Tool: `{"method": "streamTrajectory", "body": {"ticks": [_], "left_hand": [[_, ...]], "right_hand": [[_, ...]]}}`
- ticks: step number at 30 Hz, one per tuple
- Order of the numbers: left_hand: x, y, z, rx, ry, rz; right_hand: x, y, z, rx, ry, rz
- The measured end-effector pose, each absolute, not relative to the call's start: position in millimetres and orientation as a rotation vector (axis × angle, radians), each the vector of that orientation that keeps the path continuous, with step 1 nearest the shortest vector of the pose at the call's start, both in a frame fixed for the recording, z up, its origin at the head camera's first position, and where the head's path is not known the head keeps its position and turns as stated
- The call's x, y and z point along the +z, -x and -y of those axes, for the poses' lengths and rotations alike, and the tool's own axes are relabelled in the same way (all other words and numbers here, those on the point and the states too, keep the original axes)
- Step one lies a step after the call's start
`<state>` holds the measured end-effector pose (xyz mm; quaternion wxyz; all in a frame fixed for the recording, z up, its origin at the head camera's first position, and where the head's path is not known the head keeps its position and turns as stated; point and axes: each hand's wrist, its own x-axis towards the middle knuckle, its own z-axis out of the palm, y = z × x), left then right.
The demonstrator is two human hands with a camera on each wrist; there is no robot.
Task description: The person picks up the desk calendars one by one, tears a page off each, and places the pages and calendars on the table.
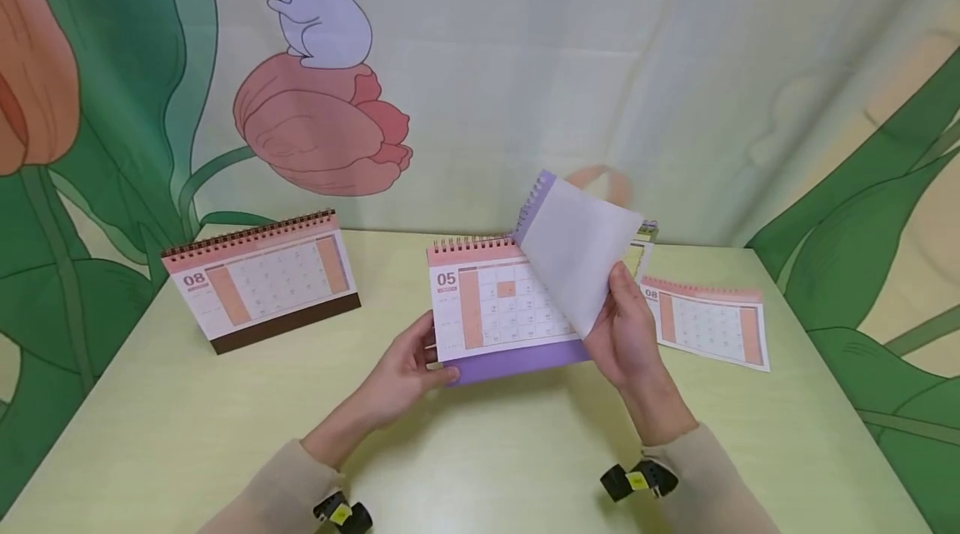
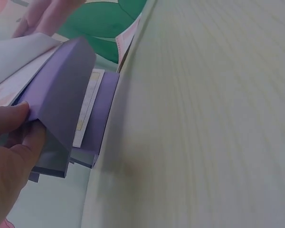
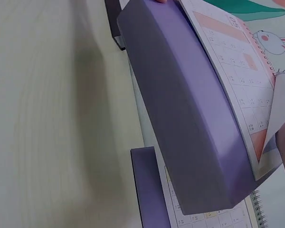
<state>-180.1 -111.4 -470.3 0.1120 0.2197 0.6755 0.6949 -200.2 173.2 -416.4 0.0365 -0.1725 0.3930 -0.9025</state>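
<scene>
A desk calendar (image 1: 487, 317) with a purple base and a pink-topped "05" page is held up over the table. My left hand (image 1: 401, 376) grips its lower left corner, thumb on the front of the purple base (image 2: 61, 71). My right hand (image 1: 633, 334) pinches the lower right part of a white sheet (image 1: 577, 255), which is raised at a slant across the calendar's right half. A purple strip with holes runs along the sheet's upper left edge. The coil (image 1: 472, 244) shows at the calendar's top left; its right part is hidden behind the sheet.
A brown-based "08" desk calendar (image 1: 270, 276) stands at the left of the table. On the right lies a loose "08" page (image 1: 712, 326). Behind the raised sheet, another calendar (image 1: 647, 234) is partly hidden; its purple base (image 3: 149, 185) shows in the right wrist view.
</scene>
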Motion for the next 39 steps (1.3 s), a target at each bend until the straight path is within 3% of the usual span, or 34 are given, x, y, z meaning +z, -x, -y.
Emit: {"method": "streamTrajectory", "body": {"ticks": [9, 17, 24, 30, 39], "left_hand": [[-471.9, 178.2, 110.3, 2.028, -0.643, -1.979], [-468.8, 176.7, 107.5, 2.017, -0.627, -1.982], [-459.6, 181.9, 104.5, 1.994, -0.642, -2.026], [-462.5, 180.0, 101.8, 1.988, -0.629, -2.022], [-465.1, 177.1, 103.8, 1.958, -0.6, -2.044]], "right_hand": [[-417.6, 202.5, -179.8, -2.905, 0.593, -1.046], [-419.1, 206.9, -185.6, -2.988, 0.476, -1.049], [-415.9, 215.3, -195.2, -3.061, 0.534, -0.509], [-420.9, 216.3, -202.0, -3.11, 0.441, -0.38], [-423.3, 223.3, -213.6, -3.109, 0.513, -0.226]]}}
